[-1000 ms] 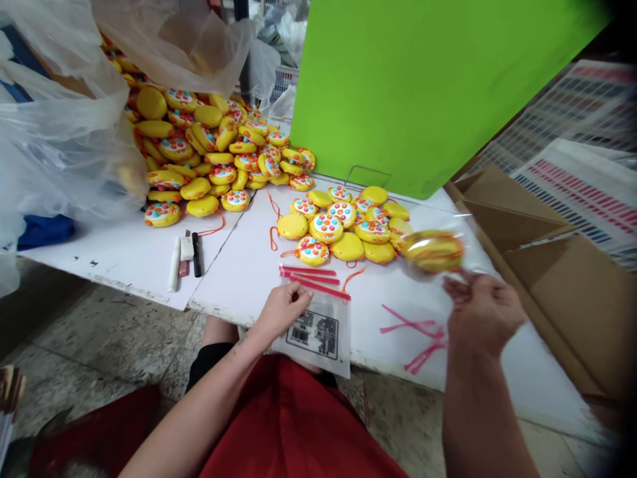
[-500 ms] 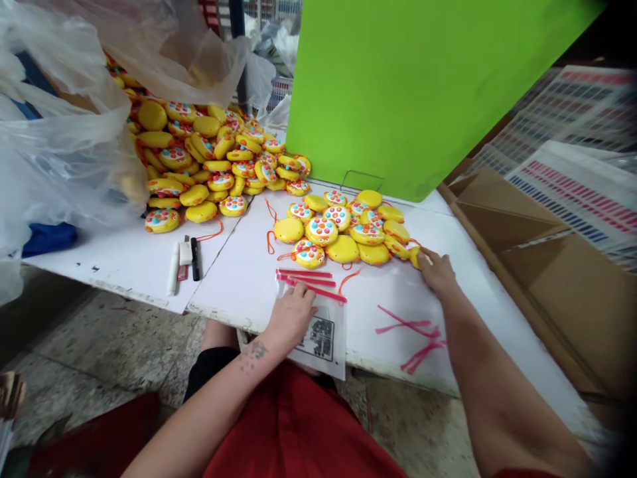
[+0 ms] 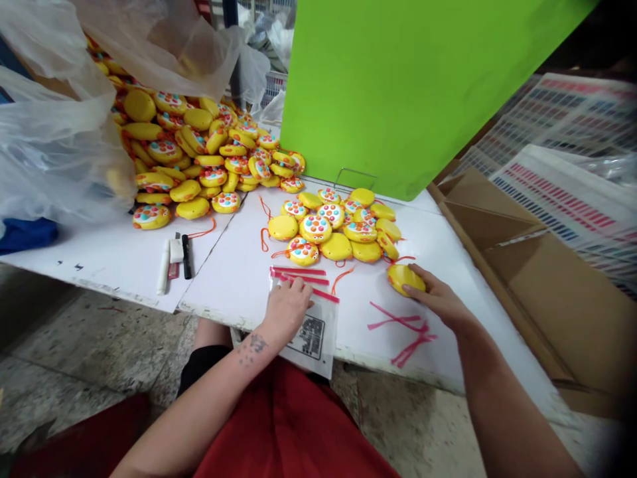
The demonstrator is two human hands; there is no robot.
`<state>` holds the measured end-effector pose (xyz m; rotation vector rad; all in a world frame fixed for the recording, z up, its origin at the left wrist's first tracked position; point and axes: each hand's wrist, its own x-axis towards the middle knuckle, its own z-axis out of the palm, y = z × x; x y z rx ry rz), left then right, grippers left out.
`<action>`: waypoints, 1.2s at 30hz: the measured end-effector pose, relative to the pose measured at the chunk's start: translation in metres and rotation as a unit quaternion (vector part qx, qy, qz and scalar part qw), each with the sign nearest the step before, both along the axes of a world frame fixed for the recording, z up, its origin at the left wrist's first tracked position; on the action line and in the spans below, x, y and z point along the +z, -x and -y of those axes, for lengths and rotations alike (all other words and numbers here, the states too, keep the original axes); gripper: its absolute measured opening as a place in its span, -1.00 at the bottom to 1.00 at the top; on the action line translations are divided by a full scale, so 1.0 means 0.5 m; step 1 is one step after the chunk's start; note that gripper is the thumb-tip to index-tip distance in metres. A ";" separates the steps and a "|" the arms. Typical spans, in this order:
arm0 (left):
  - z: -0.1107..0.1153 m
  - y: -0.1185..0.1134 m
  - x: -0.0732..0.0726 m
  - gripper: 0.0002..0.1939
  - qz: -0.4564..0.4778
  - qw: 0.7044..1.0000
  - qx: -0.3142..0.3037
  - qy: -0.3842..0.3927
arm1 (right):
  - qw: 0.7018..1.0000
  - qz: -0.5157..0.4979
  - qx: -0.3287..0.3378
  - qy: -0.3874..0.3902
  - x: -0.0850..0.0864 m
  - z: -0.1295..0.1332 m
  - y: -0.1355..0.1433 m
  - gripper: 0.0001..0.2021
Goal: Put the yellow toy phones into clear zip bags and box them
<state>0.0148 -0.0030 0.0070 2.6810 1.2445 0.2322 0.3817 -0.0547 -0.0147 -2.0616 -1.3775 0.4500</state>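
Observation:
My right hand (image 3: pixel 438 295) grips a yellow round toy (image 3: pixel 407 279) by its right side, just above the white table and right of a group of similar toys (image 3: pixel 336 246). These are yellow, some with white faces and coloured dots, and orange cords. At the table's front edge my left hand (image 3: pixel 288 305) rests on clear plastic bags (image 3: pixel 322 332) with pink strips along the top; its fingers are bent over the upper part, and whether they pinch it cannot be made out. Thin pink strips (image 3: pixel 405 325) lie below the held toy.
A large pile of the same toys (image 3: pixel 199 159) spills from a plastic sack (image 3: pixel 60 153) at the left. White and black markers (image 3: pixel 186 257) lie in front of it. A green board (image 3: pixel 398 86) stands at the back. An open cardboard box (image 3: pixel 537 265) is on the right.
My right hand has drawn one yellow toy away from the group, toward the front edge, and more of it now shows. My left hand stays on the bags. The view has shifted slightly.

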 end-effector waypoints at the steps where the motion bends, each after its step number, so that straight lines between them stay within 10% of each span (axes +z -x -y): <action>1: -0.002 0.001 0.000 -0.83 0.000 1.000 -0.004 -0.006 | 0.999 -0.030 0.024 0.019 0.002 0.001 0.004 -0.25; 15: -0.006 0.011 -0.027 -0.82 0.030 0.999 0.014 -0.022 | 0.986 -0.037 0.123 0.103 0.037 -0.020 0.077 -0.27; 24: 0.003 0.013 -0.032 -0.84 0.043 0.998 0.001 -0.052 | 0.990 -0.122 -0.071 -0.013 0.027 -0.020 0.152 -0.15; 30: 0.003 0.029 -0.024 -0.43 0.182 0.983 -0.012 0.026 | 0.860 -0.495 -0.011 -0.121 0.033 -0.030 0.346 -0.51; 36: -0.001 0.042 -0.017 0.10 0.285 0.951 -0.051 0.104 | 0.798 -0.596 -0.005 -0.087 0.026 -0.039 0.476 -0.55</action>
